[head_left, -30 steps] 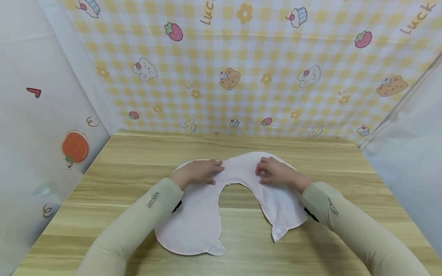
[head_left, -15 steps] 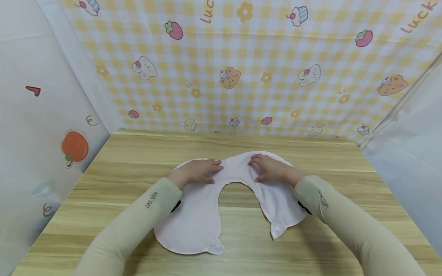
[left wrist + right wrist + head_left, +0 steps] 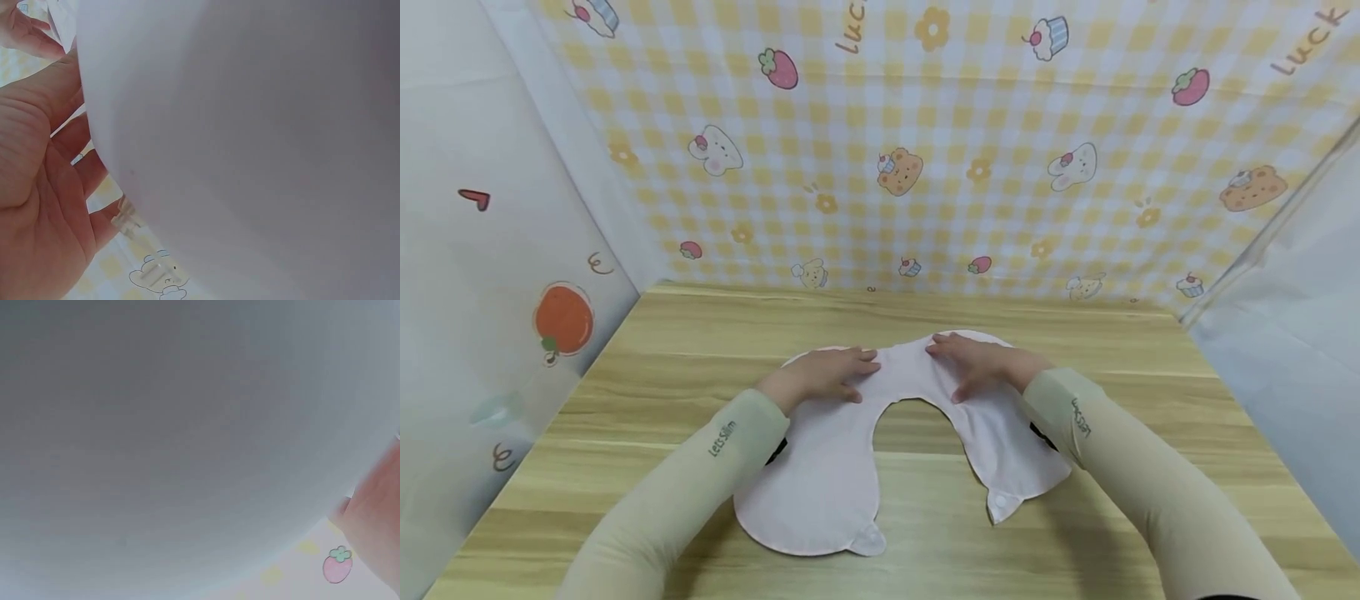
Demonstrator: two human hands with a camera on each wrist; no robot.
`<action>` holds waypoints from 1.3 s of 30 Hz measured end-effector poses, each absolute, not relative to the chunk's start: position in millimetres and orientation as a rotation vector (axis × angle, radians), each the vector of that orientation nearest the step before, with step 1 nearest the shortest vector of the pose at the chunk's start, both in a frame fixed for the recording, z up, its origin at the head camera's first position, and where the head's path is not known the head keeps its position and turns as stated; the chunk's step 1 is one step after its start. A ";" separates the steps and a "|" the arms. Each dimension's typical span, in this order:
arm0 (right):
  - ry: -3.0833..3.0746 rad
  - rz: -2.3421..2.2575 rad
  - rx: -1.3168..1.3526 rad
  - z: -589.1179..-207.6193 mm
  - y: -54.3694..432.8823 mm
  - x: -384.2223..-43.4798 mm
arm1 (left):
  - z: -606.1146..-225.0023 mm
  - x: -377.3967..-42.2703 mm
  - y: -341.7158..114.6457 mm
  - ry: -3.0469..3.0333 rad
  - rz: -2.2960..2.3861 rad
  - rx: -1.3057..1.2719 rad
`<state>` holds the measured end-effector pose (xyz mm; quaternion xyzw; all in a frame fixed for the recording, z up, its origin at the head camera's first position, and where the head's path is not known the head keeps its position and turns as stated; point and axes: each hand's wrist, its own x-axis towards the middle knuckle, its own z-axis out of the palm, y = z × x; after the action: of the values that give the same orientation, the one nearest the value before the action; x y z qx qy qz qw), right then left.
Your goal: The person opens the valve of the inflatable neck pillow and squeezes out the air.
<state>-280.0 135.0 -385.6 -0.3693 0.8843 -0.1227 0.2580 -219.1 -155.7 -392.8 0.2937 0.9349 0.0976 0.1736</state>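
Observation:
A pale pink U-shaped cloth (image 3: 820, 492), looking like a baby bib, lies on the table with its opening towards me. Small tabs end its two arms: the left tab (image 3: 869, 540) and the right tab (image 3: 1002, 504), which shows a round snap. My left hand (image 3: 820, 375) rests on the upper left part, fingers loosely extended. On the upper right part lies my right hand (image 3: 981, 367), fingers spread, with creases in the cloth below it. Pale cloth (image 3: 250, 150) fills most of the left wrist view and hides the fingertips there.
The wood-grain table (image 3: 700, 325) extends around the cloth. Behind it hangs a yellow checked curtain (image 3: 850, 125) with cartoon prints. White sheets (image 3: 467, 267) close off the left and right sides.
My right hand has slid left across the cloth towards the middle, and its fingers have gone from curled to spread. My left hand has hardly moved.

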 end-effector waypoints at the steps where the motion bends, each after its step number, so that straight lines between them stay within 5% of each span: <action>1: 2.394 -0.310 -0.994 -385.1 133.2 -279.9 | -393.2 -219.2 -155.7 2.648 0.282 0.829; 39: 2.444 -0.080 -1.013 -383.9 99.5 -275.6 | -396.3 -220.0 -158.2 2.661 0.293 0.829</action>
<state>-275.6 99.5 -383.9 -0.3710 0.8952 -0.0292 0.2451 -220.0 -158.2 -396.3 0.2916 0.9358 0.1031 0.1689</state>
